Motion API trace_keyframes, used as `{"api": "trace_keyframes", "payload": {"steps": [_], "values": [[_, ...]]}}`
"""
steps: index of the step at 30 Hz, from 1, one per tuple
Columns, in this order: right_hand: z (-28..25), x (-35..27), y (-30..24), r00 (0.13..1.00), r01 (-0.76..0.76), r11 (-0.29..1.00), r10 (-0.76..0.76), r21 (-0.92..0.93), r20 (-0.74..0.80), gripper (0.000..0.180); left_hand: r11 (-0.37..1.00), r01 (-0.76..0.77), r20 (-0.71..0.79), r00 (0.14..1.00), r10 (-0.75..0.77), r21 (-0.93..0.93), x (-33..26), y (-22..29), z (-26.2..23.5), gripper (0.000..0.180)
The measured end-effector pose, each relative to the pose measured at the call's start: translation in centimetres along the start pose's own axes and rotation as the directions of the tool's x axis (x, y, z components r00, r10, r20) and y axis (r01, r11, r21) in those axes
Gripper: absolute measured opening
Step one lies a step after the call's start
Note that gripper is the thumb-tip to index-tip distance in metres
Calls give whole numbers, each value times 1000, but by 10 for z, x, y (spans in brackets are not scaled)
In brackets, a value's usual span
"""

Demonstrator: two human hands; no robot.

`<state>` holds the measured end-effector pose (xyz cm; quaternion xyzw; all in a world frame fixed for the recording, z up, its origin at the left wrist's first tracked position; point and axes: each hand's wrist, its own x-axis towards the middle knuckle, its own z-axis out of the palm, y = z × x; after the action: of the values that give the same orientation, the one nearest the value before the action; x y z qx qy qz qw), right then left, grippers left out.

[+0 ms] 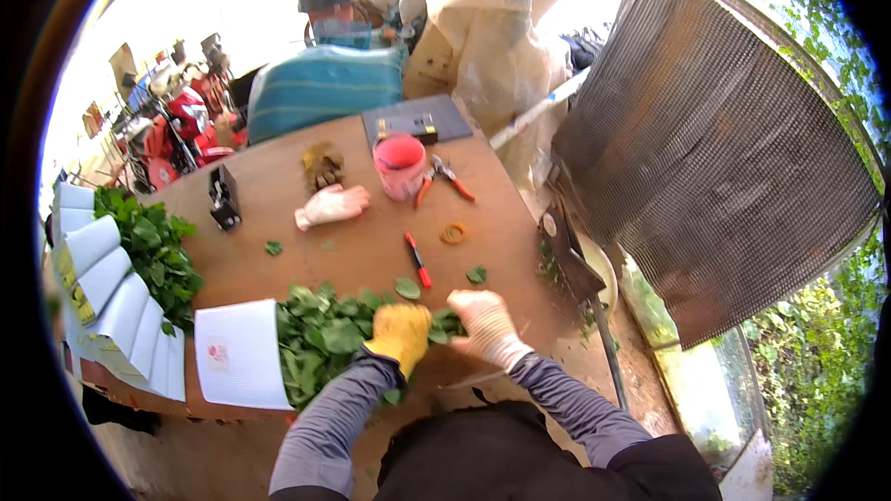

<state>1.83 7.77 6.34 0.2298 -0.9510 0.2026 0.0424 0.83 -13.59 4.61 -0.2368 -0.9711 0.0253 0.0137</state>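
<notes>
The left hand (pixel 401 332), in a yellow glove, presses down on a bunch of green leaves (pixel 325 339) at the near edge of the brown table (pixel 371 241); its fingers curl around the stems, gripping them. The right hand (pixel 484 323), in a pale glove, closes on the same bunch at its right end, just beside the left hand. The bunch's leafy end lies on a white sheet (pixel 237 353) to the left.

Just beyond the hands lie loose leaves and a red marker (pixel 418 261). A little farther sits a rubber band (pixel 453 234). To the far left, a row of white wrappers (pixel 107 301) holds more greens (pixel 153 246).

Mid-table lie a spare pale glove (pixel 331 205), a black box (pixel 224 197) and a brownish glove (pixel 322 165). Beside them stand a pink tub (pixel 399 165) and orange-handled pliers (pixel 444 178). At the far edge lies a dark board (pixel 416 119), with a blue sack (pixel 320 85) behind it.
</notes>
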Motion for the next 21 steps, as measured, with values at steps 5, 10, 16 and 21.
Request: {"api": "trace_keyframes", "payload": {"steps": [5, 10, 16, 21], "values": [[31, -96, 45, 791, -209, 144, 606, 967, 81, 69, 991, -28, -14, 1000, 27, -129, 23, -2, -46, 12], [11, -72, 35, 875, 62, -716, 374, 696, 307, 40, 989, -25, 49, 998, 32, -145, 39, 55, -62, 27], [-15, -85, 60, 748, 115, -771, 483, 627, 456, 19, 983, 23, 181, 983, 10, -180, 56, 104, -44, 39], [6, -119, 99, 789, 62, -775, 424, 629, 445, 20, 983, -35, 208, 976, 72, -178, 68, 142, -54, 39]]}}
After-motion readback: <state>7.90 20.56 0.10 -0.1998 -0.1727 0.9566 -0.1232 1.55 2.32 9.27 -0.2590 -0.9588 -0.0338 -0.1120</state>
